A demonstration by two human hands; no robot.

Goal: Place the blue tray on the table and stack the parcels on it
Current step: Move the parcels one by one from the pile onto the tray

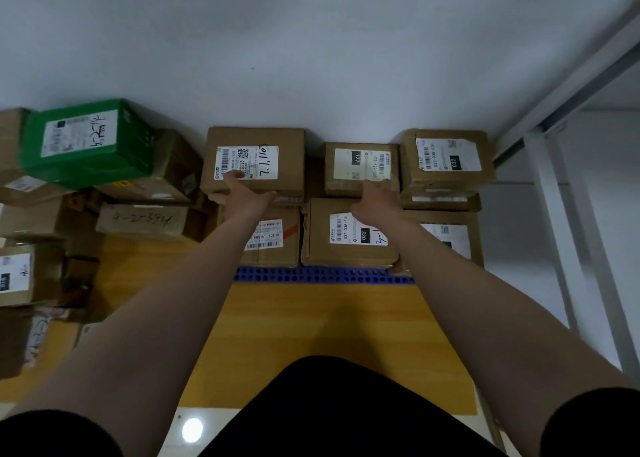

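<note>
Head view, starting at the far left: I see loose parcels [142, 219] heaped on the tabletop [311, 335], with a green parcel [86, 141] topmost, all off the tray. Next, my left hand [239, 188] lies with fingers spread flat on the labelled top of the upper-left parcel [256, 160], thumb out to the side. Below it the blue tray [322, 274] sits on the tabletop, only its perforated near edge showing under two layers of boxes. My right hand [375, 200] presses straight fingers on the near edge of the middle parcel [360, 169], beside the right-hand stack [446, 160]. I judge the tray placed and stacking well advanced; this step is squaring the top layer. Next calls for releasing both boxes gently, then reaching left for another parcel.
</note>
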